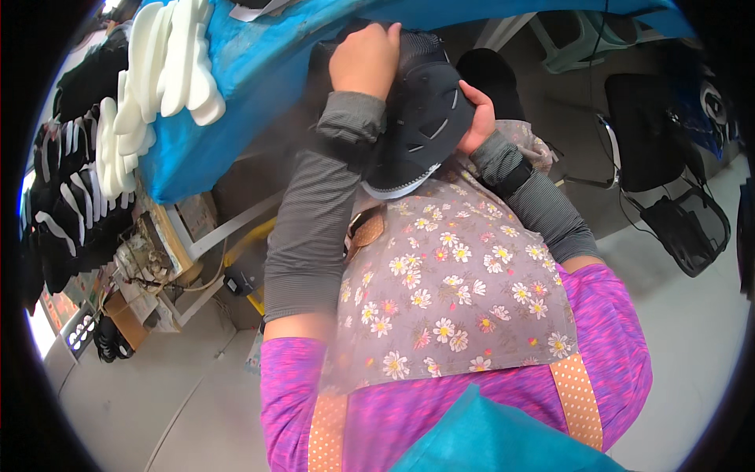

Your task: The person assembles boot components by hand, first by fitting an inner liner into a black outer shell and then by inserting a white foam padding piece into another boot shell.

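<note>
Up against the front of my apron, a black shoe upper (pixel 417 118) hangs between my two hands, with pale slits in its side and a whitish edge at its lower end. My left hand (pixel 364 63) is closed over its upper left part, knuckles up and thumb sticking out; what lies under those fingers is hidden. On the other side, my right hand (pixel 477 119) grips the edge, with the thumb and a finger showing and the rest behind the shoe.
A blue-covered table (pixel 252 79) runs along the far side, with several white sole-shaped pieces (pixel 177 59) at its left end. Black shoe parts (pixel 71 189) stand in rows farther left. To the right are a black chair (pixel 645 134), a black bag (pixel 688 228) and a pale green stool (pixel 586 43).
</note>
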`<action>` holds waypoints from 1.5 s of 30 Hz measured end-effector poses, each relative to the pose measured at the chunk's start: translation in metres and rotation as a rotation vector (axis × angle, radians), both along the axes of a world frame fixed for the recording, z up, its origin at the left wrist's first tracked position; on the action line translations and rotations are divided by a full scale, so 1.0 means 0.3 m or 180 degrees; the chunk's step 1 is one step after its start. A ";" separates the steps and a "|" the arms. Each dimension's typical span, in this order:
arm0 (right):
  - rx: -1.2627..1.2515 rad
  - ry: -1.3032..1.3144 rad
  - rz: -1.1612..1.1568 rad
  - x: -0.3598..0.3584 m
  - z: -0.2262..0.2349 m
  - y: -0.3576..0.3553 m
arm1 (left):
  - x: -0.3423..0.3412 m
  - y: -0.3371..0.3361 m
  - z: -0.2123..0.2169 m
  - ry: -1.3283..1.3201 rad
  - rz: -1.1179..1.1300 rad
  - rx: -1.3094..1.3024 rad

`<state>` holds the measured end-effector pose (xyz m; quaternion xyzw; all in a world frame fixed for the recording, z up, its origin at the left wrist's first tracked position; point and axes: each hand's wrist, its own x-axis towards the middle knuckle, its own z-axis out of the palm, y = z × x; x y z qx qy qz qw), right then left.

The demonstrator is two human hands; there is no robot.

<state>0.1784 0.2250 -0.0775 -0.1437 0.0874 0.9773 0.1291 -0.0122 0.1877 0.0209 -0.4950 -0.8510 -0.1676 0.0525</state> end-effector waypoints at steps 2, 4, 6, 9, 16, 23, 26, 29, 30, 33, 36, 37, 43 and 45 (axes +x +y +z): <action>-0.0024 -0.0136 -0.0060 -0.016 -0.017 -0.013 | -0.020 -0.004 -0.052 -0.0153 -0.0044 -0.0328; 0.0007 -0.0260 -0.0119 -0.006 -0.036 -0.015 | -0.006 0.006 -0.057 -0.0104 0.0007 -0.0657; 0.0024 -0.0318 -0.0075 -0.004 -0.051 -0.002 | -0.039 -0.015 -0.121 0.0383 -0.0364 -0.0768; -0.0023 -0.0332 -0.0021 0.001 -0.040 -0.002 | -0.058 -0.024 -0.165 0.0496 -0.0575 -0.0791; -0.0276 0.0133 0.0057 0.000 -0.047 -0.019 | -0.048 -0.036 -0.199 0.0745 -0.0950 0.0006; -0.0026 0.0139 0.0104 -0.004 -0.055 -0.018 | -0.056 -0.021 -0.250 -0.0143 -0.0197 0.0308; 0.0118 -0.0174 0.0007 -0.011 -0.044 -0.013 | -0.057 -0.036 -0.208 0.0086 -0.0399 -0.0293; 0.0152 -0.0166 0.0023 0.000 -0.035 0.010 | -0.010 -0.002 -0.068 -0.0110 0.0176 -0.0303; 0.0159 -0.0142 0.0002 -0.005 -0.017 0.010 | -0.005 -0.011 -0.037 0.0011 0.0176 0.0153; 0.0263 -0.0166 0.0077 -0.003 0.040 0.031 | 0.007 -0.001 0.030 0.0190 0.0206 0.0294; 0.0371 -0.0511 0.0261 0.002 0.026 0.050 | -0.005 -0.016 -0.020 0.0251 0.0149 0.0074; 0.0349 -0.0508 0.0243 0.000 0.020 0.048 | -0.002 -0.023 -0.044 0.0164 0.0166 -0.0068; 0.0360 -0.0097 0.0282 -0.006 -0.035 0.046 | -0.025 -0.013 -0.145 -0.0150 0.0227 0.0069; 0.0287 -0.0072 0.0276 -0.005 -0.030 0.038 | -0.038 0.002 -0.177 -0.0055 0.0198 0.0158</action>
